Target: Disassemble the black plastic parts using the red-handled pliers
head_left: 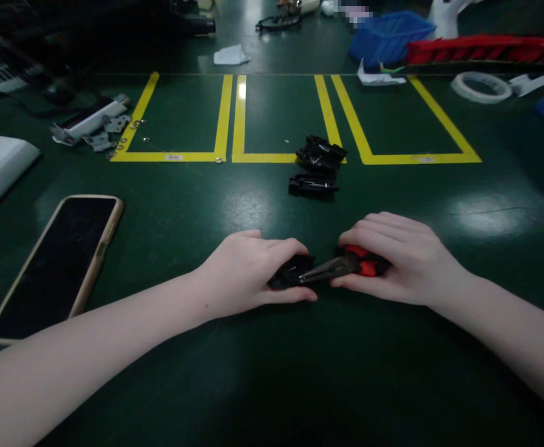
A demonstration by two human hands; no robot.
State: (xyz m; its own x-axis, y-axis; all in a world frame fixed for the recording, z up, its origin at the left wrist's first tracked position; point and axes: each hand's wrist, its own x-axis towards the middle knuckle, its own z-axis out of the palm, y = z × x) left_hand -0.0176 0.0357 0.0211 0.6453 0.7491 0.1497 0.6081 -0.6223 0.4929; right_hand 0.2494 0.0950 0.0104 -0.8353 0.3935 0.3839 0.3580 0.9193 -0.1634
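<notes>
My left hand [258,267] is closed around a small black plastic part [293,273], most of it hidden under my fingers. In my right hand [393,257] are long-nose pliers [332,269] with red and black handles, gripped in my fist. The plier tips point left and meet the black part; whether the jaws bite on it I cannot tell. Farther up the table lie several similar glossy black parts [317,155], some bunched together over the yellow tape and one just in front.
A phone [53,267] in a tan case lies at left, beside my left forearm. Yellow tape [174,157] marks three frames on the green table. Metal brackets [99,139] sit at far left. Behind are a blue bin [388,37], a red rack [486,49] and a tape roll [481,87].
</notes>
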